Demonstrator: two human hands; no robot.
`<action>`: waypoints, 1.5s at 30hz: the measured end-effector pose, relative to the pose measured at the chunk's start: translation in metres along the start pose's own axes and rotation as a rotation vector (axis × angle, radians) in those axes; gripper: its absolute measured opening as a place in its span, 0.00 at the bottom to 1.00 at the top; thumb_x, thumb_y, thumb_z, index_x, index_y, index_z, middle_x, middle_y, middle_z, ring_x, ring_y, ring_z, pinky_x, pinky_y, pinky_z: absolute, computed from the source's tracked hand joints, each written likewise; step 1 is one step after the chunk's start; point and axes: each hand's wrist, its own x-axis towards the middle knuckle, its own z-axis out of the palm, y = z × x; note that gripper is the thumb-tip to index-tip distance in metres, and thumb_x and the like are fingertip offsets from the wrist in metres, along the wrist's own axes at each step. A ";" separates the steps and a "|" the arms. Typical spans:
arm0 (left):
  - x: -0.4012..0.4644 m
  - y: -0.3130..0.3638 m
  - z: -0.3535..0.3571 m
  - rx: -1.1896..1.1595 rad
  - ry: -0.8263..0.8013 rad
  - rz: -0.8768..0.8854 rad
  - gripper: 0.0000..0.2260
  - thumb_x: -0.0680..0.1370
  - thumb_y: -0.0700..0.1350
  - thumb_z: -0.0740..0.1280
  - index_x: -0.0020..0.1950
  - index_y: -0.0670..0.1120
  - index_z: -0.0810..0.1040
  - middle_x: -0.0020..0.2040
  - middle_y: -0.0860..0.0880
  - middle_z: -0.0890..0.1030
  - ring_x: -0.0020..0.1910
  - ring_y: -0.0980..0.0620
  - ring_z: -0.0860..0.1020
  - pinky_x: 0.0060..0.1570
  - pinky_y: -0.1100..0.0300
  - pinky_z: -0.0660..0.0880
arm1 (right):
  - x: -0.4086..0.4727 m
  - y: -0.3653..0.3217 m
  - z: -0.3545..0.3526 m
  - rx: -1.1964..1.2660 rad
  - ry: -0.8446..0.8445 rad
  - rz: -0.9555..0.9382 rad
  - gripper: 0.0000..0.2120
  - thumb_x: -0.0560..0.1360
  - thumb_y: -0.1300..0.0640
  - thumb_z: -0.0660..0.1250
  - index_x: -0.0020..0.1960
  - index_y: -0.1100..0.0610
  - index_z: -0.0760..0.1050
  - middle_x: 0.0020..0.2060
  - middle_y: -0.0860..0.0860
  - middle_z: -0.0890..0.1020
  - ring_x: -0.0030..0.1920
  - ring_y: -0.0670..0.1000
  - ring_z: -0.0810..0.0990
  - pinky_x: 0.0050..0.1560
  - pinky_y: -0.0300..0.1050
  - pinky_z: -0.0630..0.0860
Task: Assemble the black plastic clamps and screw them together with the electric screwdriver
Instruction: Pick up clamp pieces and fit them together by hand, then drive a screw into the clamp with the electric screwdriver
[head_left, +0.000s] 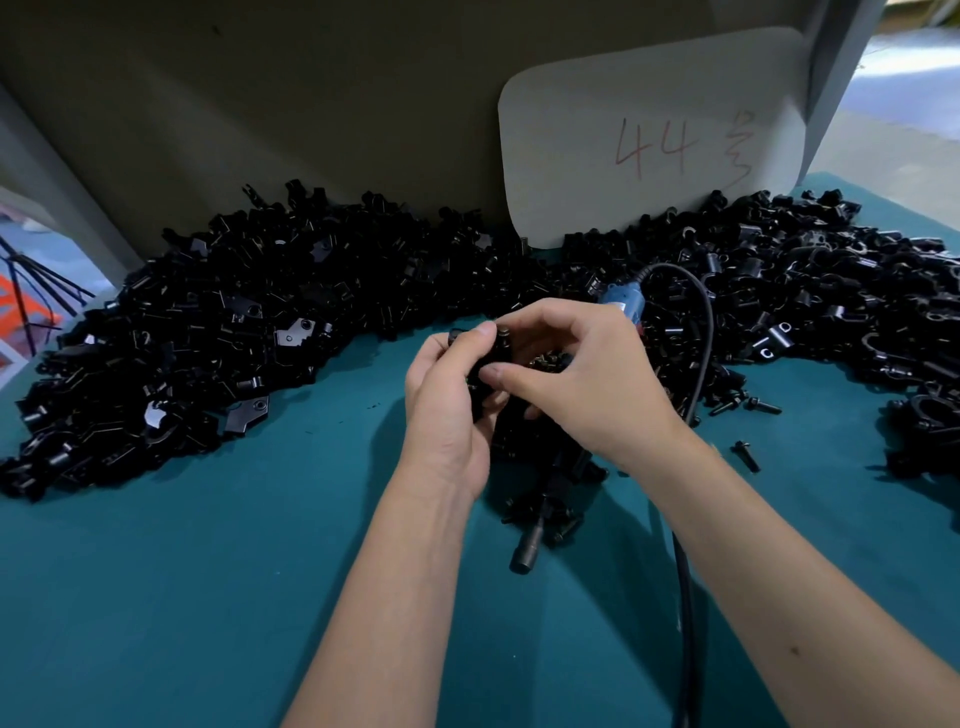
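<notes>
A clamp (488, 364) sits at the centre of the frame, pinched between both hands above a teal table (208, 571). The left hand (449, 410) curls round it from below; the right hand (576, 374) grips its top with thumb and fingertips. The halves could slip out of line if either grip loosens. A screwdriver (618, 301) lies just behind, among heaps of black parts (208, 332).
</notes>
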 end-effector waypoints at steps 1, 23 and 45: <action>0.000 0.000 -0.001 0.020 -0.003 0.011 0.09 0.79 0.42 0.70 0.42 0.48 0.73 0.40 0.48 0.79 0.40 0.50 0.75 0.40 0.56 0.72 | -0.001 0.000 0.000 -0.034 0.004 -0.013 0.12 0.71 0.59 0.81 0.52 0.50 0.86 0.42 0.45 0.87 0.45 0.48 0.87 0.43 0.49 0.84; 0.002 0.004 -0.005 -0.194 -0.114 -0.184 0.12 0.79 0.48 0.64 0.38 0.48 0.67 0.30 0.50 0.65 0.23 0.55 0.60 0.20 0.64 0.54 | 0.004 -0.010 -0.011 -0.385 0.362 0.062 0.16 0.75 0.38 0.74 0.45 0.52 0.80 0.32 0.46 0.82 0.35 0.46 0.81 0.38 0.42 0.76; 0.002 0.005 -0.010 -0.231 -0.226 -0.401 0.12 0.81 0.49 0.62 0.40 0.48 0.64 0.32 0.51 0.63 0.23 0.58 0.60 0.17 0.68 0.53 | 0.018 -0.011 -0.043 0.734 0.527 0.455 0.21 0.73 0.53 0.78 0.59 0.63 0.76 0.41 0.54 0.84 0.33 0.49 0.84 0.36 0.43 0.82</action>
